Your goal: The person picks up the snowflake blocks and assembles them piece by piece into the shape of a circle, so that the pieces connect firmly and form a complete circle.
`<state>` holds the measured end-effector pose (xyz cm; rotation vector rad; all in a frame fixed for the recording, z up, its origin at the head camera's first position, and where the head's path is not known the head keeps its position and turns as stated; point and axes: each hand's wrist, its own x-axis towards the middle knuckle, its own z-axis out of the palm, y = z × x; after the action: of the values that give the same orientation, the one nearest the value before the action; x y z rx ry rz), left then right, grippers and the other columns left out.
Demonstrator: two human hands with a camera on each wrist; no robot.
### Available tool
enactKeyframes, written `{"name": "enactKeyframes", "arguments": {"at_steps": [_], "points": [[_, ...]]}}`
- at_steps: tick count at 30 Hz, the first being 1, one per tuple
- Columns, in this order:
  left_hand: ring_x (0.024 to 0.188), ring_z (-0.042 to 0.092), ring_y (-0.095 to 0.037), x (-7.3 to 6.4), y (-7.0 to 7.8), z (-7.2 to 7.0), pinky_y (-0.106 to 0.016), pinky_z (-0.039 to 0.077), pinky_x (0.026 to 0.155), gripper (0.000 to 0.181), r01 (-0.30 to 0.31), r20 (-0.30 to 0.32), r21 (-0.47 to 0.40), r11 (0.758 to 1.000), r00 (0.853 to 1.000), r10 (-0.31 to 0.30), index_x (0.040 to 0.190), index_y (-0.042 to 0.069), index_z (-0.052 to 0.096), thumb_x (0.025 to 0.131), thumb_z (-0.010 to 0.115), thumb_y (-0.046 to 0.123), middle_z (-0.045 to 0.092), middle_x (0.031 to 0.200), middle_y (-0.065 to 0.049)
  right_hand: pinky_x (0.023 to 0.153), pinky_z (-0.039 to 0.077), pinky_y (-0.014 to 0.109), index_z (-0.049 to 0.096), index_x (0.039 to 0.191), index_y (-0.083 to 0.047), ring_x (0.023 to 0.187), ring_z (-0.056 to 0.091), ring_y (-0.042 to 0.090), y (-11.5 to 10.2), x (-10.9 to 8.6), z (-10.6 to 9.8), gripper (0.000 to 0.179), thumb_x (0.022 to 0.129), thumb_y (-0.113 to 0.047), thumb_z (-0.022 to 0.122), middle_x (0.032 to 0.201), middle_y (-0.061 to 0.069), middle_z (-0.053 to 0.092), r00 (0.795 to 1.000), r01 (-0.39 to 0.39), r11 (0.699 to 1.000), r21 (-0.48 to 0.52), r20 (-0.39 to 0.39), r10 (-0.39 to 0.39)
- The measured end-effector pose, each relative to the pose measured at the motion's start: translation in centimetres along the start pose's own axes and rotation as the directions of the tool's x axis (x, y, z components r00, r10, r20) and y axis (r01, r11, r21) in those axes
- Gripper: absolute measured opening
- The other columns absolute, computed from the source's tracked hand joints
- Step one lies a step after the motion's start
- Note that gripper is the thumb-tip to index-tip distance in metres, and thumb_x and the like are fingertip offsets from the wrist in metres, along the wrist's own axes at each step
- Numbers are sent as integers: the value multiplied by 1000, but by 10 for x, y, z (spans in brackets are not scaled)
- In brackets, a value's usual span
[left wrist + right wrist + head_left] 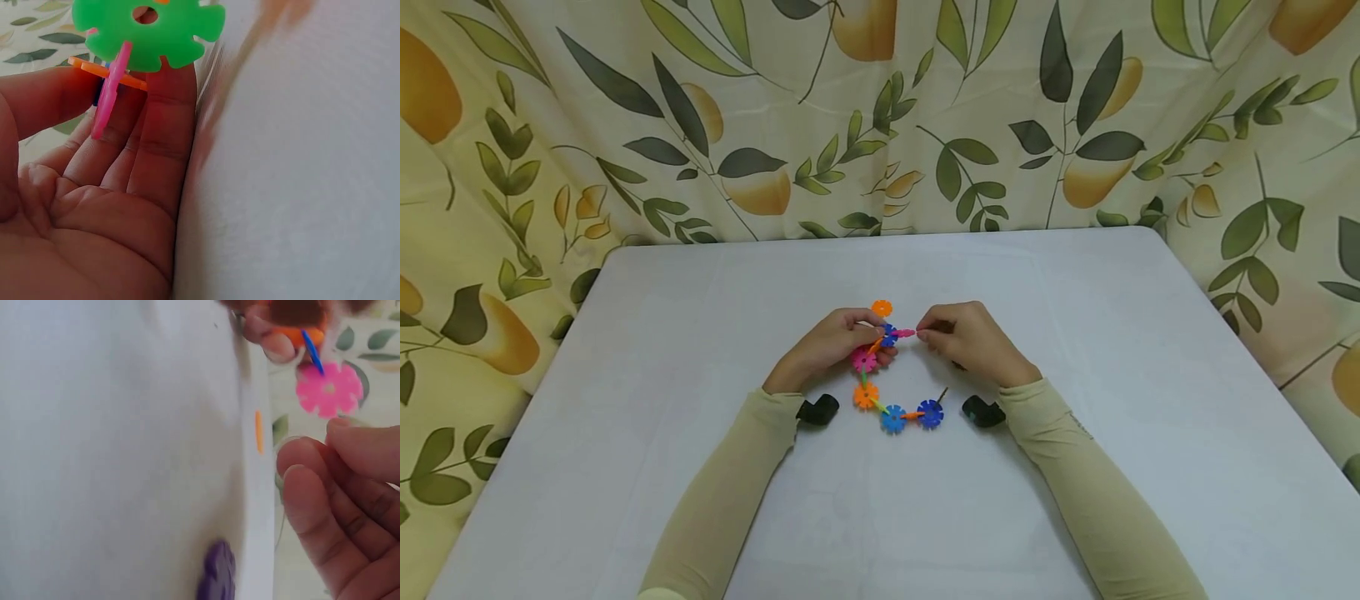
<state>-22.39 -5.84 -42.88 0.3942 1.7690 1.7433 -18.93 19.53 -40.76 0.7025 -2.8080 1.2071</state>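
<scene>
A curved chain of slotted plastic flower discs lies across the middle of the table, with pink, orange, light blue and dark blue discs joined by edge-on ones. My left hand (835,343) holds its far end, thumb and fingers around a blue disc (889,336). From that disc a pink disc (905,333) sticks out to the right. My right hand (973,340) pinches at the pink disc's outer edge with thumb and fingertips. In the left wrist view, a green disc (150,44) and a pink edge-on disc (111,94) hang over the left fingers.
A loose orange disc (882,308) lies just beyond the left fingers. Beneath the right hand sits a purple disc (217,575). Black wrist devices (817,410) show at both cuffs. A leaf-and-fruit patterned curtain (850,125) surrounds the white table (625,467).
</scene>
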Motion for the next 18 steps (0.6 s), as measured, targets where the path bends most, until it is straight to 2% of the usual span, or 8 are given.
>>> {"name": "enactKeyframes", "arguments": {"at_steps": [5,11,15,18], "points": [[93,78,-25,1,-1,-2,-35,58,99,22,20,-1,12,1000,1000,-20,128,-5,61,112,55,8,79,105,-19,75,56,34,81,104,-4,84,64,22,10,-3,-11,7,100,-5,75,97,5,76,994,-106,994,6,26,106],[87,77,-24,1,-1,-3,-33,62,89,29,21,23,3,1000,1000,-21,137,-5,62,112,54,8,77,106,-21,75,52,38,81,109,-7,87,63,25,26,-12,-31,13,98,-11,76,104,5,75,980,-176,984,13,95,174],[85,76,-23,1,-1,-3,-34,62,89,31,22,43,-13,1000,999,-22,140,-5,62,112,54,8,76,108,-21,91,48,44,80,111,-8,110,58,31,33,-17,-41,18,94,-11,80,115,9,71,957,-217,976,-10,194,215],[86,75,-24,0,-1,-3,-34,62,90,33,20,52,-12,1000,998,-19,142,-2,62,112,54,10,75,109,-21,93,45,46,78,111,-9,118,48,34,33,-18,-44,21,91,-13,84,119,12,66,935,-237,970,-55,258,243]]}}
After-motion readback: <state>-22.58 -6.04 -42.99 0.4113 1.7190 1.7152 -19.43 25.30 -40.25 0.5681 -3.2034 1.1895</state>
